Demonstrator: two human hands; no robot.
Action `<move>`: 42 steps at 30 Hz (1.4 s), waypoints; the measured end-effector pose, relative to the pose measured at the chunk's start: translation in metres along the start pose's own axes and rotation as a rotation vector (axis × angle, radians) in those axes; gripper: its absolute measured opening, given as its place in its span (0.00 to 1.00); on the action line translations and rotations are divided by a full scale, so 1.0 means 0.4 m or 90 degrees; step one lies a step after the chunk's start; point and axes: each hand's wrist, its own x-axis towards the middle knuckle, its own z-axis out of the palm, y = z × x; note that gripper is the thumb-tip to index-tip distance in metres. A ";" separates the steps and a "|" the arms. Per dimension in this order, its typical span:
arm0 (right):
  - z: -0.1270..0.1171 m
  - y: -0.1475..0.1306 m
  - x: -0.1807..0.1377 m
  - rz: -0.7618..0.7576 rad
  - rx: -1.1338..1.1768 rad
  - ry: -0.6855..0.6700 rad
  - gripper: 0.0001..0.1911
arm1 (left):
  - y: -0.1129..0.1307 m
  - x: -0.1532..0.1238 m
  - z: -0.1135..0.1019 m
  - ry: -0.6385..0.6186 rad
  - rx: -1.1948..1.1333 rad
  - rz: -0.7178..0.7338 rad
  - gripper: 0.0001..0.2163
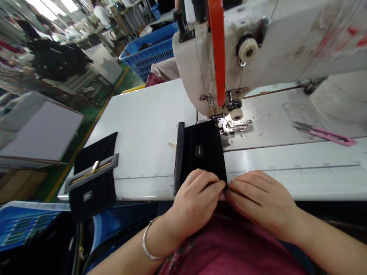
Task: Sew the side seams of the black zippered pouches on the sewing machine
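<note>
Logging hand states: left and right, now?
Left hand: closed, holding the black piece by its near edge.
Right hand: touching its near right corner; whether it grips can't be told.

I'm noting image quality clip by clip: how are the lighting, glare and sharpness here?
Head view: the windows burn out to white, and hard glare sits by the presser foot; head view: the black piece shows little shading; head view: the dark heap looks soft, in a background that leans steeply, while both hands look clearer.
</note>
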 end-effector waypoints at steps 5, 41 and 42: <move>-0.001 -0.003 -0.010 0.020 0.025 0.002 0.09 | 0.011 0.000 -0.009 0.069 -0.008 -0.006 0.14; 0.008 -0.016 -0.001 0.054 0.012 0.044 0.11 | 0.003 -0.034 0.022 0.027 0.061 0.021 0.09; 0.008 -0.014 0.001 0.042 0.005 0.044 0.11 | 0.010 -0.034 0.017 0.017 0.067 0.024 0.10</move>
